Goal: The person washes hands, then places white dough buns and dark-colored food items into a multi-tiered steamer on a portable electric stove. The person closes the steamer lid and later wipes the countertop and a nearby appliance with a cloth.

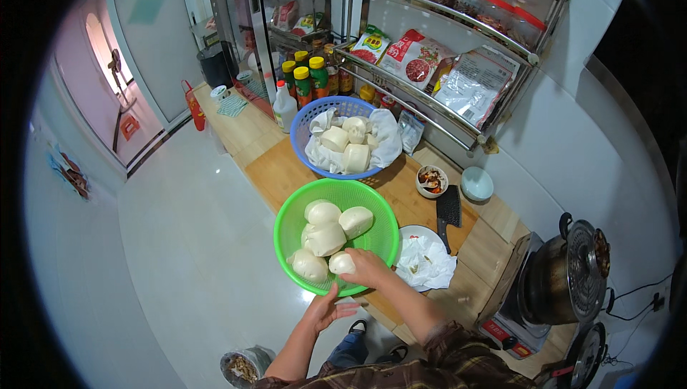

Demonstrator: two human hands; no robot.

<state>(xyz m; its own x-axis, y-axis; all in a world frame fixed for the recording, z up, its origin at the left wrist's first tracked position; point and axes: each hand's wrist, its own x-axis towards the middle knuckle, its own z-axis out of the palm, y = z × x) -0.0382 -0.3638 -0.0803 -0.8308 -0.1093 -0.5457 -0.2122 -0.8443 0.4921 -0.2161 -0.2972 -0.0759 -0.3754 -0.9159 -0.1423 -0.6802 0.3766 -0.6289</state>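
A green plastic basket [284, 214] stands on the wooden cutting board [271, 166] with several white steamed buns [323, 238] in it. My right hand [366, 269] reaches over the basket's near rim, its fingers closed around a bun [342, 263] at the near side. Just below the near rim is my left hand [324, 309], fingers apart and nothing in them; its thumb points up at the rim, and I cannot tell whether it touches. Beyond the green basket, a blue plastic basket [300, 145] lined with white cloth [385, 134] holds more buns [356, 158].
Right of the baskets are a cleaver [450, 212], a bowl of dark red food [431, 181], a pale bowl [476, 184] and a plate [421, 232] with crumpled white paper [426, 260]. A large pot [547, 279] sits on a stove [507, 338]. A wire rack [408, 91] hangs above.
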